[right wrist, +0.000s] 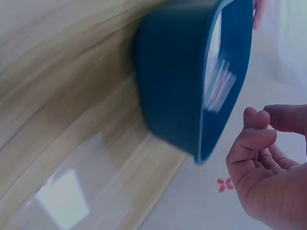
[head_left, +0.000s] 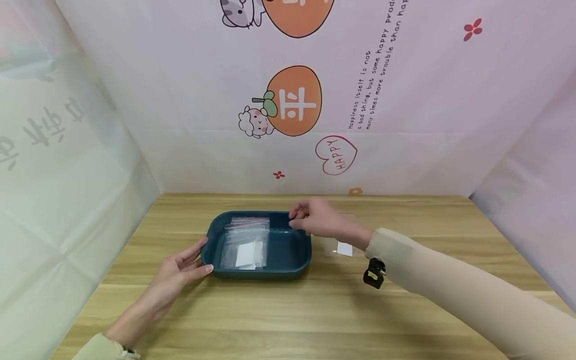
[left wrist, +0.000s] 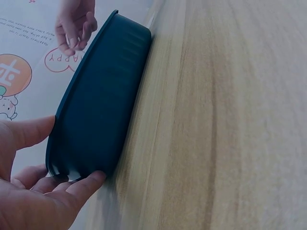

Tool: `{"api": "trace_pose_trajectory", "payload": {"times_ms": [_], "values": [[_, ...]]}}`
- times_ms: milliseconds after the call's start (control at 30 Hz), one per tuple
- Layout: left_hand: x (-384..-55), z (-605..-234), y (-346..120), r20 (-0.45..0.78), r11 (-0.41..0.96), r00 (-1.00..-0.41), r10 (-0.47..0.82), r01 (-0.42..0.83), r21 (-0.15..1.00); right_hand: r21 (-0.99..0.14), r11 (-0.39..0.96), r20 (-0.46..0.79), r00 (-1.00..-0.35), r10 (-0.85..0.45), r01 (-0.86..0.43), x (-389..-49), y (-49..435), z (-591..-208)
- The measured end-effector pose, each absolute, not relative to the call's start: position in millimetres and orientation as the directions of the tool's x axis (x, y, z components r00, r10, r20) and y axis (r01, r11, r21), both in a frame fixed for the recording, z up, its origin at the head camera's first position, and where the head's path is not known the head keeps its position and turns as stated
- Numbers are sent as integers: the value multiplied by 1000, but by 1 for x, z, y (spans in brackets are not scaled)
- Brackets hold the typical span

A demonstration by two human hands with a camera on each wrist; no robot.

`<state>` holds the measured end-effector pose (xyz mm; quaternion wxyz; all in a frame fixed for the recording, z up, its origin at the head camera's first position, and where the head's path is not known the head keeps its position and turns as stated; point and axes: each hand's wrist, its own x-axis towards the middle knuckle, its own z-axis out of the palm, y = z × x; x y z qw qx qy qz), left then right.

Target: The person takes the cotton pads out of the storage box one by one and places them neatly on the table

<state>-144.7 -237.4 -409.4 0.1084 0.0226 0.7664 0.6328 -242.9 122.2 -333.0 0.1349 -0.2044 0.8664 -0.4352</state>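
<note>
The left hand point(head_left: 180, 270) grips the left end of the blue tray point(head_left: 290, 250), whose long axis runs left to right on the wooden table point(head_left: 252, 320). A stack of clear zip bags point(head_left: 245, 242) lies in the tray's left half. The right hand point(head_left: 317, 217) hangs over the far right corner, fingers loosely curled, nothing visible in them. Rightward from its fingertips, partly hidden by the wrist, a loose clear bag point(head_left: 331, 246) lies on the table, nearer this hand; its long axis is unclear. Writing, left to right: faint characters point(head_left: 49, 122), unreadable; "平" on an orange fruit point(head_left: 294, 77); "HAPPY" inside a heart point(head_left: 336, 156); "Happiness itself is not a bad thing". The bags show no legible print.
</note>
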Motion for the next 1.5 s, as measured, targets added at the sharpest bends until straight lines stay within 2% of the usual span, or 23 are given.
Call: {"api": "trace_pose_trajectory", "payload": {"times_ms": [400,867,1233,1500], "values": [[-145,-410,-238,-129,205,-976,175,-92,974,-819,515,-118,-803,-584,-254,-246,80,-352],[-145,-410,-239,-137,194,-976,170,-103,976,-810,526,-155,-770,-619,-260,-245,55,-365],[-146,-410,-238,-141,194,-975,170,-107,975,-837,523,-217,-781,-586,-160,-255,57,-374],[-146,-410,-238,-141,200,-976,167,-107,974,-912,403,-197,-777,-598,-80,-256,53,-375]]}}
